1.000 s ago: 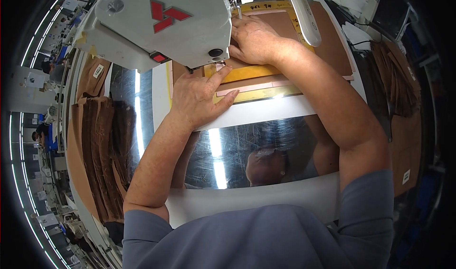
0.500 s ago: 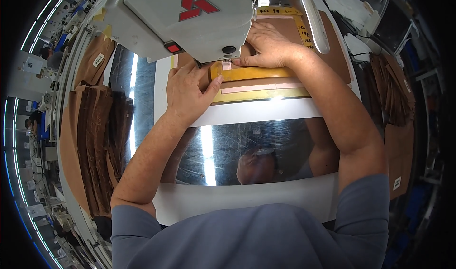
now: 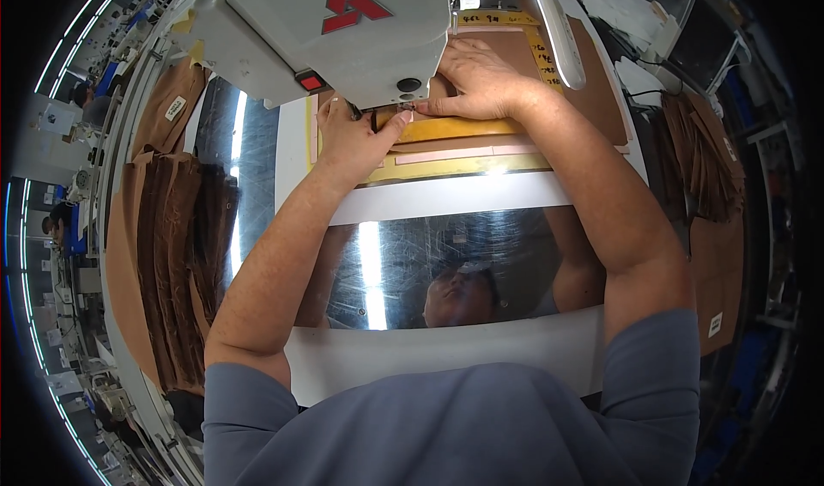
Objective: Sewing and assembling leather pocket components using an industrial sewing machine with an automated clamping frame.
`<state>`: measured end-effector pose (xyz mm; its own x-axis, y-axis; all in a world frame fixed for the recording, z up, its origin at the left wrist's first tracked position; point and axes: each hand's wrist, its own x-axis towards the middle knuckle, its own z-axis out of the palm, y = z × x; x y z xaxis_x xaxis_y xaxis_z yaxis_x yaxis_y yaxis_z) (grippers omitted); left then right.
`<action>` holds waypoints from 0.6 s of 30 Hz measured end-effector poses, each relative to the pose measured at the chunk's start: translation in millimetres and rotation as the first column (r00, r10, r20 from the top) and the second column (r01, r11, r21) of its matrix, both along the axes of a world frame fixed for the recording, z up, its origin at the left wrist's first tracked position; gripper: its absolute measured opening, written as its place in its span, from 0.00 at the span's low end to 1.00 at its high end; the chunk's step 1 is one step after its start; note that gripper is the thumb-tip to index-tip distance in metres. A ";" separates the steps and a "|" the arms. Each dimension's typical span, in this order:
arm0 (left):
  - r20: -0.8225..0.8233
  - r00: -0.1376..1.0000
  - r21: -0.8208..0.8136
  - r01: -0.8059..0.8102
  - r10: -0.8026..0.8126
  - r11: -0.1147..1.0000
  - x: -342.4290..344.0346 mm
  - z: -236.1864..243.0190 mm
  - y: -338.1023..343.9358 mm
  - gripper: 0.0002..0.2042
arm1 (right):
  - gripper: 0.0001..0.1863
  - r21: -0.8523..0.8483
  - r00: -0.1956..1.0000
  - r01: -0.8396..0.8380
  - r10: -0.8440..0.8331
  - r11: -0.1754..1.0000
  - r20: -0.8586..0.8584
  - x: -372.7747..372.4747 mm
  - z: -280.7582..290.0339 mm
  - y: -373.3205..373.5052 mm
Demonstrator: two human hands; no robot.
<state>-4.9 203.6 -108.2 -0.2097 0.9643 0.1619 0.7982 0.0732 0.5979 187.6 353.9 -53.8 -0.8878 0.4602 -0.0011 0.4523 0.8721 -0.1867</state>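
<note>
Under the grey head of a sewing machine (image 3: 343, 44), a brown fabric panel (image 3: 592, 100) lies in a flat yellow template (image 3: 463, 167) with pale pink strips along its edges. My left hand (image 3: 354, 142) rests at the left end of a curved yellow strip (image 3: 468, 129), its thumb on that end and its fingers apart, partly behind the machine head. My right hand (image 3: 481, 82) lies flat and open on the brown fabric behind the strip, thumb pointing left toward the needle area. The machine head hides the needle area and some fingertips.
Stacked dark brown fabric pieces (image 3: 167, 254) hang at the left, more brown pieces (image 3: 699, 155) at the right. A shiny metal plate (image 3: 429, 271) is set into the white table (image 3: 446, 357) before me. A white lamp arm (image 3: 560, 44) stands by my right hand.
My left hand has moved slightly up and right along with the yellow strip's end, its thumb now closer to the machine head. My right hand stays nearly in place on the fabric.
</note>
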 end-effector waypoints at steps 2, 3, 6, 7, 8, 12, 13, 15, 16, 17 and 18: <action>-0.038 0.999 0.043 0.027 -0.025 0.999 3.0 10.0 -6.2 0.26 | 0.54 0.009 1.000 -0.004 0.005 1.000 -0.013 1.9 -4.9 2.2; -0.136 0.988 0.052 0.079 -0.071 0.996 4.4 20.1 -12.8 0.25 | 0.54 0.019 1.000 -0.013 0.013 1.000 -0.029 1.9 -6.2 2.8; -0.283 0.949 0.065 0.163 -0.138 0.985 12.8 35.2 -34.1 0.25 | 0.53 0.011 1.000 -0.006 0.006 1.000 -0.015 0.3 -6.4 2.2; -0.332 0.931 0.077 0.190 -0.155 0.979 15.2 38.1 -39.9 0.24 | 0.53 0.008 1.000 -0.004 0.004 1.000 -0.015 1.0 -8.2 2.5; -0.330 0.931 0.074 0.192 -0.158 0.979 17.4 41.4 -43.2 0.24 | 0.53 0.025 0.999 -0.006 0.007 1.000 -0.041 2.3 -10.1 3.0; -0.509 0.846 0.059 0.220 -0.160 0.974 22.6 49.6 -52.0 0.24 | 0.52 0.013 1.000 0.003 -0.003 1.000 -0.024 1.2 -4.6 0.4; -0.541 0.826 0.036 0.208 -0.156 0.977 23.3 50.1 -53.2 0.25 | 0.52 0.014 1.000 0.001 -0.001 1.000 -0.025 0.8 -4.0 0.4; -0.519 0.841 0.050 0.212 -0.156 0.976 26.4 48.2 -54.4 0.26 | 0.52 0.015 1.000 -0.005 0.005 1.000 -0.020 0.9 -3.7 0.9; -0.496 0.854 0.063 0.217 -0.158 0.974 27.1 46.7 -54.2 0.27 | 0.52 0.016 1.000 -0.004 0.004 1.000 -0.019 1.0 -4.3 1.2; -0.495 0.854 0.064 0.218 -0.159 0.974 26.2 45.2 -53.3 0.27 | 0.52 0.021 1.000 0.000 0.000 1.000 -0.022 1.0 -5.0 1.5; -0.459 0.864 0.096 0.282 -0.209 0.954 24.5 43.7 -52.7 0.27 | 0.52 0.026 1.000 0.001 0.000 1.000 -0.026 0.2 -4.8 1.0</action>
<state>19.6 150.9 -64.5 0.1588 0.9298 0.3321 0.9598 -0.2242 0.1688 187.9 354.9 -58.5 -0.8872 0.4601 0.0340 0.4479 0.8767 -0.1758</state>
